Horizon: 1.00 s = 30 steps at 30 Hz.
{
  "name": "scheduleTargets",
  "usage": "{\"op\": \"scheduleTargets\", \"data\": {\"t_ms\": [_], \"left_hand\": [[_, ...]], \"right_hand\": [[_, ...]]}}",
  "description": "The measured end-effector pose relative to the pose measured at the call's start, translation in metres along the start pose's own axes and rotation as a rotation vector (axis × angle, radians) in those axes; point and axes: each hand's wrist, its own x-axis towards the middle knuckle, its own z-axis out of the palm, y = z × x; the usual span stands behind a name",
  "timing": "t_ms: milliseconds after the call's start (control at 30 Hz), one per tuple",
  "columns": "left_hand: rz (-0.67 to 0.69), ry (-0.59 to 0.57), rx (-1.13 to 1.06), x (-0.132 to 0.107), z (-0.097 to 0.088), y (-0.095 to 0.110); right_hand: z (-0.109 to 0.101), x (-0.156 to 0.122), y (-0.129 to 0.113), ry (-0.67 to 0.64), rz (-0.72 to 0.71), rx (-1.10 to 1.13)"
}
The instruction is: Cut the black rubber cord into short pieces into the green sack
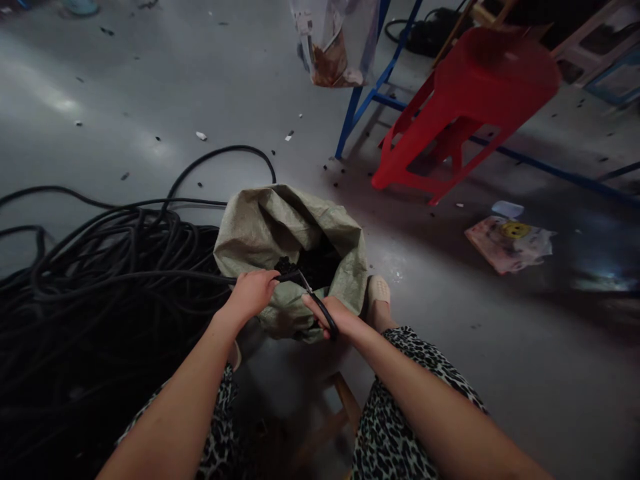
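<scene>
My left hand point(254, 293) is closed around a black rubber hose or cord point(195, 276), whose end reaches over the mouth of a greenish woven sack point(350, 243). In my right hand point(333, 315) is a pair of scissors point(320, 305) with black handles. Their blades meet the end of the black length just beyond my left fingers; whether they are apart or closed is too small to tell. Small black pieces point(313, 267) lie inside the sack, which stands on the floor between my feet.
A large heap of black coils point(125, 267) fills the floor on the left. Beyond the sack, to the right, are a red plastic stool point(480, 87), a blue metal frame point(353, 120) and a hanging clear bag point(340, 47). A printed plastic bag point(505, 243) lies at right.
</scene>
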Motion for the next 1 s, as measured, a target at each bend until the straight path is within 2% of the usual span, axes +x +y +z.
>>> {"op": "scheduleTargets", "data": {"t_ms": [267, 700, 1000], "left_hand": [[-0.019, 0.074, -0.007, 0.0011, -0.0004, -0.0008], [-0.006, 0.06, -0.032, 0.0013, -0.0014, 0.0016], [0.034, 0.034, -0.061, 0.0001, 0.0013, 0.0005]], "right_hand": [[-0.0002, 0.0053, -0.0046, -0.016, -0.016, 0.052], [0.0047, 0.005, -0.0047, -0.065, -0.127, -0.004], [0.0072, 0.0046, -0.0077, -0.046, -0.116, 0.01]]}}
